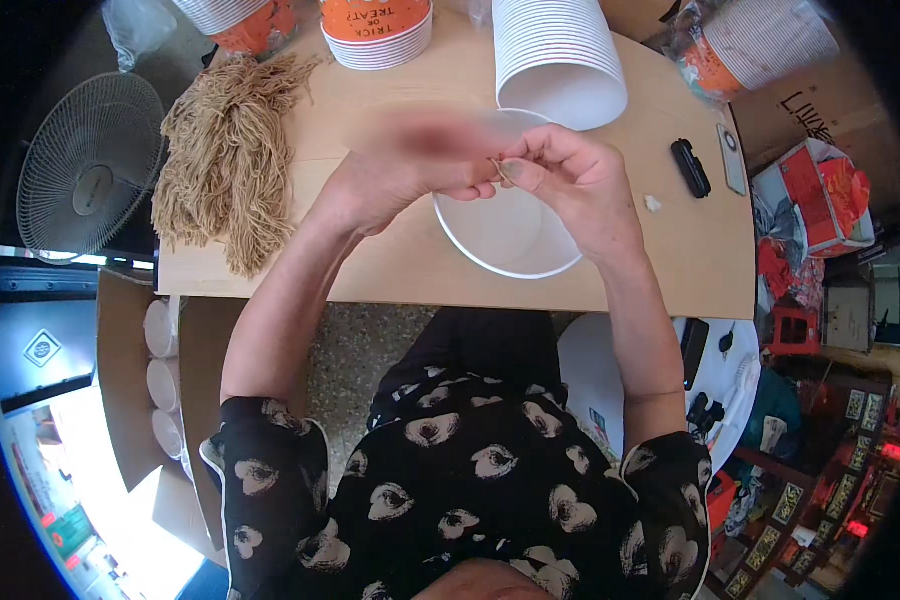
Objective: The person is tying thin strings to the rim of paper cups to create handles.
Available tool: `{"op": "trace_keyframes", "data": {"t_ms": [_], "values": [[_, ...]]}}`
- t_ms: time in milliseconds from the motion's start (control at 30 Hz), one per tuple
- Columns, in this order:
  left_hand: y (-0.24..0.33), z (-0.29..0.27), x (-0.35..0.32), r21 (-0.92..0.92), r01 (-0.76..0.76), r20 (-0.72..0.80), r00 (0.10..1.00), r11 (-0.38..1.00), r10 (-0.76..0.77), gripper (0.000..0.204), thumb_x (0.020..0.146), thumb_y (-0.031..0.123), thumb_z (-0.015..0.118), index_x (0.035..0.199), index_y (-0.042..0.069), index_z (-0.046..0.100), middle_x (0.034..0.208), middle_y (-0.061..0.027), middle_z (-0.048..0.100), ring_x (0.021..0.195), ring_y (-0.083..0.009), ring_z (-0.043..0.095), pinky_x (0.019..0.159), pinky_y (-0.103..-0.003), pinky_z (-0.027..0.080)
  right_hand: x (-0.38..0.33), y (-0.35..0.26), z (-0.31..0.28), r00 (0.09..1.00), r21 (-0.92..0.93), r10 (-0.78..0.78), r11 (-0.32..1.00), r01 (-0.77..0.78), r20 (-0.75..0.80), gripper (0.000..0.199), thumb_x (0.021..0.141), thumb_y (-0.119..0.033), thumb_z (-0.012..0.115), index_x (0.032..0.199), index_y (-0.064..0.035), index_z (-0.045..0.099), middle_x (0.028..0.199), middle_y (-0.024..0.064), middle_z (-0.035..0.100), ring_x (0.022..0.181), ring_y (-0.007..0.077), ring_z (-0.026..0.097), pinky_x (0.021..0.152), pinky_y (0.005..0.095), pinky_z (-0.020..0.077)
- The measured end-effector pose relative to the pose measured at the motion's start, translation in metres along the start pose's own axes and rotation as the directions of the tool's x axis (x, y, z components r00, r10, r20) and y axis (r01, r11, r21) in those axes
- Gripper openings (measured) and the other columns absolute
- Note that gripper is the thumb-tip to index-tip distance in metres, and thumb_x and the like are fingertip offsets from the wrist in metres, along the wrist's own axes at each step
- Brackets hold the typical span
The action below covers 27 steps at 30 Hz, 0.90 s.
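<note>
Both hands meet above a white paper bucket [515, 235] standing near the table's front edge. My left hand [395, 185] has its fingers curled closed, and a blur covers its upper part. Thumb and forefinger of my right hand [580, 185] pinch together against the left fingertips. Between them shows a short bit of thin tan cord [500, 170], mostly hidden by the fingers. A thick bundle of tan cords [225, 160] lies on the table to the left, apart from both hands.
Nested white buckets [560, 60] lie behind the hands. Orange-and-white bucket stacks [375, 50] line the far edge. At the right of the wooden table [390, 275] are a black case [690, 168], a small white scrap [652, 203] and a pale device [732, 160]. A fan [90, 170] stands left.
</note>
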<state>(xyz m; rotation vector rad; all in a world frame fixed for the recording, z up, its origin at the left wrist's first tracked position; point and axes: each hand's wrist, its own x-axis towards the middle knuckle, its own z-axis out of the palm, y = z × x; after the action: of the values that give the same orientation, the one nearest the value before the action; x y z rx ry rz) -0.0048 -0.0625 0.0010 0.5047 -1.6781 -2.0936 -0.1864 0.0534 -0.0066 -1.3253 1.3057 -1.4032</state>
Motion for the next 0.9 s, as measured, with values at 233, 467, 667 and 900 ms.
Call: {"op": "trace_keyframes", "data": {"t_ms": [233,467,667,900], "values": [[0.004,0.001,-0.006,0.101,-0.035,0.052,0.998,0.994,0.030,0.015,0.084,-0.001,0.072,0.097,-0.002,0.066,0.087,-0.0080,0.070,0.079,-0.0138,0.070,0.072,-0.024,0.058,-0.001,-0.009,-0.003,0.987,-0.208,-0.124,0.968,0.142,0.098,0.006,0.087,-0.003,0.066,0.092,0.0002,0.066,0.084,0.0008,0.067,0.082,0.0078,0.060,0.076,0.0261,0.0493],[0.001,0.002,-0.007,0.065,-0.076,0.069,0.995,0.995,0.071,0.011,0.086,-0.001,0.069,0.097,-0.002,0.065,0.089,-0.0096,0.070,0.082,-0.0148,0.070,0.076,-0.025,0.058,-0.004,-0.005,-0.003,0.992,-0.078,-0.074,0.994,0.083,0.105,0.008,0.088,-0.005,0.063,0.092,0.0011,0.061,0.084,0.0016,0.062,0.081,0.0077,0.057,0.077,0.0246,0.0476],[-0.005,0.001,-0.006,0.020,-0.127,0.053,0.991,0.992,0.126,0.009,0.088,0.001,0.068,0.095,-0.001,0.064,0.090,-0.0103,0.071,0.083,-0.0148,0.070,0.075,-0.025,0.058,-0.005,0.002,-0.004,0.998,0.188,0.011,0.982,-0.022,0.056,0.012,0.091,-0.007,0.060,0.100,0.0015,0.060,0.088,0.0033,0.063,0.083,0.0098,0.060,0.077,0.0252,0.0489],[-0.003,0.003,-0.005,0.027,-0.104,0.025,0.994,0.994,0.103,0.008,0.088,0.003,0.069,0.093,0.000,0.064,0.087,-0.0095,0.071,0.081,-0.0138,0.070,0.072,-0.024,0.057,-0.007,-0.002,-0.001,0.997,-0.029,-0.061,0.998,0.063,0.054,0.022,0.091,-0.006,0.063,0.111,0.0037,0.063,0.091,0.0048,0.067,0.086,0.0106,0.062,0.080,0.0264,0.0504]]}}
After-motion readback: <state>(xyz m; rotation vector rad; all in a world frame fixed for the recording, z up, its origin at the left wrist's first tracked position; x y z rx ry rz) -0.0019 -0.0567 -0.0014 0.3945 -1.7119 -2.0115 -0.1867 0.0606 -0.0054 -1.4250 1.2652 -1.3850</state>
